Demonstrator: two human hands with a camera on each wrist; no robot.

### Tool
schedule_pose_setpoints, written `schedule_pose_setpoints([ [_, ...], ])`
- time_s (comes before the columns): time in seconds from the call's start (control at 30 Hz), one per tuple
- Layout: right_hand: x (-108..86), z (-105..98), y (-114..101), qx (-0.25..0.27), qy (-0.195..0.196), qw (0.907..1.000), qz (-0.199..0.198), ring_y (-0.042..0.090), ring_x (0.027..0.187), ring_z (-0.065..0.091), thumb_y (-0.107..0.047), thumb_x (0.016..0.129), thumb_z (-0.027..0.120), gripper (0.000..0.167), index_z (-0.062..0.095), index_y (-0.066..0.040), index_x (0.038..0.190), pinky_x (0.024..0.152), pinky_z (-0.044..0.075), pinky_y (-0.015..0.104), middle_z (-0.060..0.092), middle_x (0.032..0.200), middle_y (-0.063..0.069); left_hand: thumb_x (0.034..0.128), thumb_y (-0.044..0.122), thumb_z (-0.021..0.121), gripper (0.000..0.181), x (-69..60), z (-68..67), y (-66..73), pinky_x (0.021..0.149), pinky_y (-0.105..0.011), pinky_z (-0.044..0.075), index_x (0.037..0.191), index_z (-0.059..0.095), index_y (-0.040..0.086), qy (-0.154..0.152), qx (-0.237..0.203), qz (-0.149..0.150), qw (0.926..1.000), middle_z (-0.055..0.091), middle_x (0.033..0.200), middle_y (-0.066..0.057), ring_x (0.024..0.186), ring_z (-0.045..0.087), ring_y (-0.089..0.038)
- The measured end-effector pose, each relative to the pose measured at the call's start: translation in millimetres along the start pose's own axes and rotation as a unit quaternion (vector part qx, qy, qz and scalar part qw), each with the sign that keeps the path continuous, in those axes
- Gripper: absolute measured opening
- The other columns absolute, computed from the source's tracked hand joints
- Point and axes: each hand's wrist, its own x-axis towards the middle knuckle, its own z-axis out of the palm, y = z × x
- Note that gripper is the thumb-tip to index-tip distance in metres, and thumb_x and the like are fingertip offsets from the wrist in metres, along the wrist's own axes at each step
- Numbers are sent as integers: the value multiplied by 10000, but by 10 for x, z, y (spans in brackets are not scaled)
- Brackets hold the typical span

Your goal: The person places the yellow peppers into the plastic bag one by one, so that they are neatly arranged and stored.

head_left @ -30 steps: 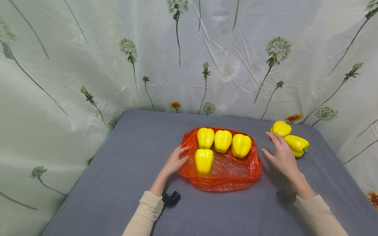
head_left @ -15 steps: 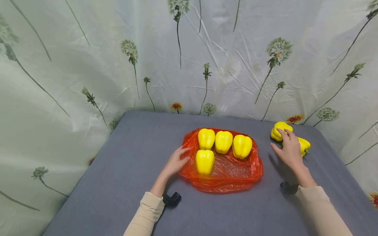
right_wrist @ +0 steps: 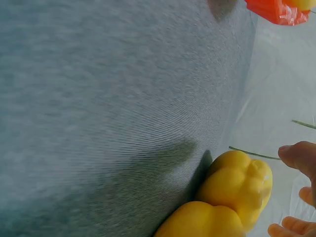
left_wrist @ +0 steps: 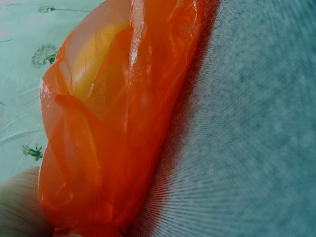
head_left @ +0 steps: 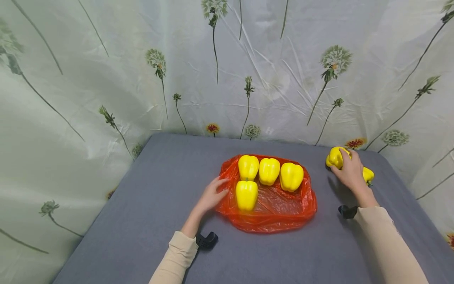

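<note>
The grey cloth-covered worktop [head_left: 142,221] carries an opened bag of thin red plastic [head_left: 264,226]. At the bag's left edge, the left hand [head_left: 209,196] touches the film, thumb and fingers parted. Inside the bag, one glossy yellow bell pepper [head_left: 246,196] stands in front of three more yellow peppers [head_left: 269,172] in a row. Right of the bag, the right hand [head_left: 350,170] spreads its fingers wide, close to two loose yellow peppers [head_left: 333,157]. Beyond the bag hangs a pale, flower-printed sheet [head_left: 276,90].

The left hand [head_left: 210,196] lies at the red bag's [head_left: 269,221] left side, thumb parted from gently bent fingers, its sleeved forearm [head_left: 174,256] slanting in from nearer than the bag. Right of the bag, the right hand [head_left: 350,171] arches, thumb and fingers spread.
</note>
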Motion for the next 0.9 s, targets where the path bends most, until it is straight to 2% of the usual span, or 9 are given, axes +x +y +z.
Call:
schedule_pose_setpoints([
  [0.27,152,19,51,-153,-335,9992,147,589,1202,255,-106,838,598,653,290,184,1335,991,185,698,253,1335,444,904,140,543,416,2,0,-3,1094,-589,310,1314,528,71,20,45,-1,10000,372,1470,-223,1362,348,-411],
  [0.43,199,12,71,-333,-597,9968,425,577,1229,213,-144,856,575,697,233,189,1363,1029,112,702,223,1340,450,902,139,541,415,12,1,-12,1098,-585,307,1311,531,70,37,23,33,10000,372,1471,-220,1363,350,-406],
  [0.67,278,-20,127,-718,-1081,9880,840,598,1191,220,-226,856,561,793,154,198,1389,967,162,704,182,1338,461,905,151,545,418,7,0,-27,1096,-578,316,1315,530,71,8,62,33,10000,378,1472,-208,1364,355,-396],
  [0.9,341,-62,163,-636,-1625,9800,958,599,1219,185,-294,852,564,855,109,166,1412,943,155,738,124,1362,466,905,161,545,421,14,3,-24,1094,-583,317,1317,527,77,-9,51,21,10000,379,1473,-200,1361,357,-394],
])
